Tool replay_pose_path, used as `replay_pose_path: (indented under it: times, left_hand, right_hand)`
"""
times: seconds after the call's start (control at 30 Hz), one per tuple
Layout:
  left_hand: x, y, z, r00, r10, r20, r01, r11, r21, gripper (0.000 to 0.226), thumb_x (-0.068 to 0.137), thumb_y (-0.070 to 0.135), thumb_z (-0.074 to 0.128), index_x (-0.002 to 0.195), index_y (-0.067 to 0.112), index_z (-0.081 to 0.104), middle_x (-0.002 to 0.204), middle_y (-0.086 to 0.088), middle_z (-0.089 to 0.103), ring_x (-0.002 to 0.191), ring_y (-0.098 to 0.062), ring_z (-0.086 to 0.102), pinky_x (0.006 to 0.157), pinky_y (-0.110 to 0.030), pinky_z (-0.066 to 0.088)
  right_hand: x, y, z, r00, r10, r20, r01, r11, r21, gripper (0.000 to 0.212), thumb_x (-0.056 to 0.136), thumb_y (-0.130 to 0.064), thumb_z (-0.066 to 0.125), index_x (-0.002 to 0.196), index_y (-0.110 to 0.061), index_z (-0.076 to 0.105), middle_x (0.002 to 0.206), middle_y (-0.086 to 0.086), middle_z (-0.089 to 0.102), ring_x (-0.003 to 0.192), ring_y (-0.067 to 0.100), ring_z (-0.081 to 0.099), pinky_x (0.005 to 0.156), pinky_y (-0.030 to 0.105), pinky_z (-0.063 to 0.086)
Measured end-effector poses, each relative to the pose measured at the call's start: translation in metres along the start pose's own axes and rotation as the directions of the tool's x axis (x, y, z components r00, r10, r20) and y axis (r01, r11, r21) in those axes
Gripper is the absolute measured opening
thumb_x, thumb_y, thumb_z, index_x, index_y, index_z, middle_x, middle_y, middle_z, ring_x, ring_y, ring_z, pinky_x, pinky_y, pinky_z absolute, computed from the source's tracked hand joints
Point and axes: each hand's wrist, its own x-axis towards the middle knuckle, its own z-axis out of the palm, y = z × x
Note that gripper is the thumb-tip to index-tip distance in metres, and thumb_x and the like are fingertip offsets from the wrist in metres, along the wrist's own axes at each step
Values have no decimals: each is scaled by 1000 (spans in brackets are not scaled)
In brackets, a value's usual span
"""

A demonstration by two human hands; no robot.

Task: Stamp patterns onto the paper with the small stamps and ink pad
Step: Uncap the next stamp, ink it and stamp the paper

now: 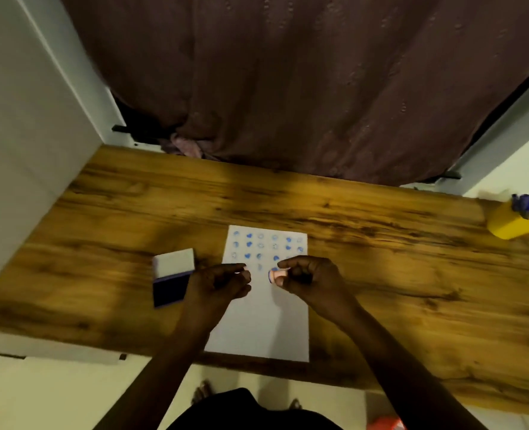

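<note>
A white sheet of paper (266,318) lies on the wooden table (396,274), its upper part covered with rows of blue stamped marks (267,245). My right hand (306,279) pinches a small pink stamp (277,276) on its side just above the paper, the blue inked face turned left. My left hand (222,282) hovers over the paper's left edge with fingers curled; something small and pale shows at its fingertips, too blurred to name. The ink pad (170,282) lies open left of the paper, dark blue pad toward me, white lid behind.
A yellow cup (514,225) holding blue pens stands at the table's far right. A dark red curtain (288,88) hangs behind the table, a white wall (24,150) on the left. A red object (387,423) sits on the floor at the lower right.
</note>
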Motion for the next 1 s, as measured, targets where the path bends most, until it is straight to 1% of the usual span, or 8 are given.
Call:
replay_pose_path:
  times: [0.2, 0.33, 0.4, 0.47, 0.53, 0.63, 0.8, 1.0]
  left_hand:
    - [3, -8, -74, 989, 8, -146, 0, 998, 58, 14, 91, 10, 74, 104, 7, 77, 94, -8, 82, 88, -27, 80, 76, -35, 65]
    - [2, -9, -118, 976, 72, -205, -46, 990, 130, 11, 91, 11, 74, 100, 17, 78, 90, -1, 82, 86, -19, 80, 71, -27, 65]
    - [1, -9, -138, 973, 72, -221, -44, 991, 130, 17, 92, 12, 74, 108, 8, 77, 100, -9, 80, 90, -23, 80, 74, -34, 65]
    - [1, -10, -153, 976, 66, -208, -41, 991, 126, 19, 93, 13, 72, 111, 7, 76, 102, -11, 80, 91, -23, 80, 76, -37, 66]
    - [1, -10, -164, 980, 43, -196, -28, 997, 78, 22, 94, 13, 71, 114, 6, 75, 103, -11, 81, 91, -24, 80, 74, -33, 66]
    - [6, -10, -175, 978, 12, -210, -8, 1000, 21, 23, 93, 11, 72, 115, 3, 75, 101, -12, 81, 90, -25, 80, 73, -32, 64]
    - [16, -15, -186, 981, -15, -192, 15, 1000, -4, 22, 93, 14, 74, 112, 5, 76, 98, -9, 82, 89, -23, 80, 69, -27, 64]
    - [25, -25, -189, 987, -29, -160, 30, 1000, -1, 18, 92, 14, 75, 109, 10, 78, 99, -6, 82, 91, -22, 80, 72, -29, 64]
  right_hand:
    - [29, -35, 65, 985, -99, 139, 130, 963, -238, 31, 84, -55, 73, 95, -27, 76, 90, -15, 76, 82, -1, 70, 72, 16, 55]
    - [41, -51, 108, 957, -169, 236, 257, 872, -416, 27, 92, -50, 67, 97, -25, 71, 91, -5, 76, 80, 9, 69, 65, 20, 48]
    - [47, -56, 127, 939, -196, 284, 314, 826, -469, 29, 96, -46, 63, 110, -22, 70, 104, 2, 76, 92, 18, 72, 72, 21, 47]
    - [52, -60, 143, 919, -199, 340, 360, 778, -515, 37, 100, -41, 57, 129, -19, 64, 127, 6, 70, 112, 22, 68, 94, 23, 49]
    - [57, -64, 158, 912, -140, 385, 348, 760, -548, 38, 103, -36, 54, 134, -15, 61, 136, 7, 65, 122, 23, 63, 107, 24, 42]
    - [62, -65, 173, 921, -69, 383, 303, 745, -595, 28, 102, -28, 56, 121, -10, 65, 126, 11, 68, 116, 27, 65, 102, 32, 48]
    - [63, -59, 189, 928, -14, 373, 268, 721, -639, 26, 96, -25, 64, 119, -13, 65, 127, 8, 68, 117, 26, 65, 102, 34, 51]
    - [55, -51, 205, 945, 14, 328, 229, 688, -688, 28, 93, -20, 69, 120, -13, 66, 125, 10, 68, 118, 29, 65, 103, 40, 50]
